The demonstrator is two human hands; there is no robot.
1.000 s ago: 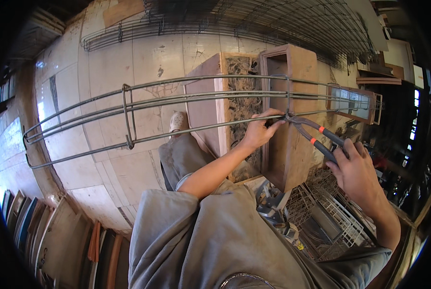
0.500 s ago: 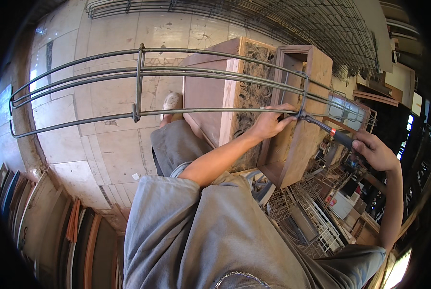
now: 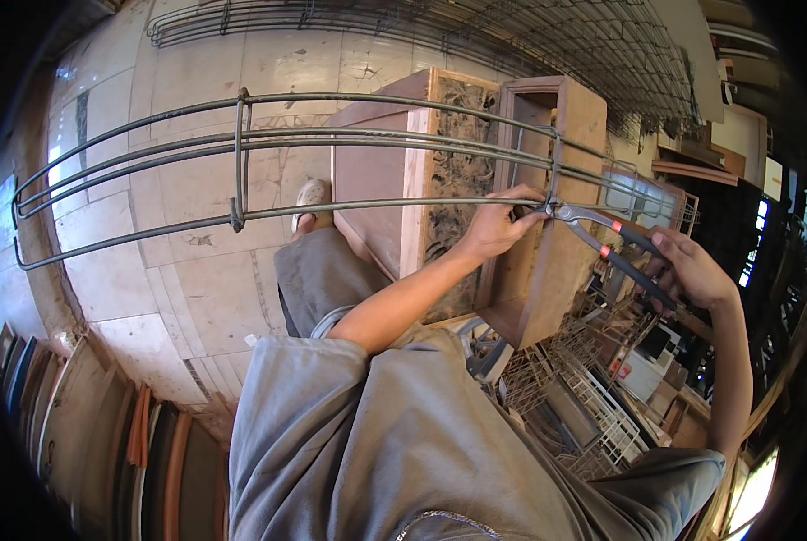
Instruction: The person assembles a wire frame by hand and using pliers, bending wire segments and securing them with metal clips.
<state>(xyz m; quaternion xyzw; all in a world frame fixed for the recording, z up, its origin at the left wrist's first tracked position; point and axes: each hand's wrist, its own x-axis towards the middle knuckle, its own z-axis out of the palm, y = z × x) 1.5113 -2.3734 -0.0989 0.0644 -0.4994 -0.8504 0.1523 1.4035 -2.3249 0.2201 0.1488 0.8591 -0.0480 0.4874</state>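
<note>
A long steel rebar cage [image 3: 331, 206] lies across in front of me, its bars joined by rectangular stirrups. My left hand [image 3: 502, 222] is closed around the near bar, just left of a stirrup. In my right hand [image 3: 695, 269] are end-cutting pincers [image 3: 615, 249] with black and red handles. The handles are spread apart. The jaws meet the corner where stirrup and near bar cross, close to my left fingertips. Any tie wire there is too small to make out.
Under the cage's right part stands an open wooden box frame [image 3: 548, 298] beside a brown wooden cabinet [image 3: 381, 149]. More rebar cages [image 3: 548, 41] are stacked at the back. Boards [image 3: 69, 397] lean at the lower left. Wire racks and clutter [image 3: 584, 406] fill the lower right.
The pincers' handles have gone from together to spread, and my right hand has turned with them. My left hand keeps its place on the bar. The whole view has shifted slightly.
</note>
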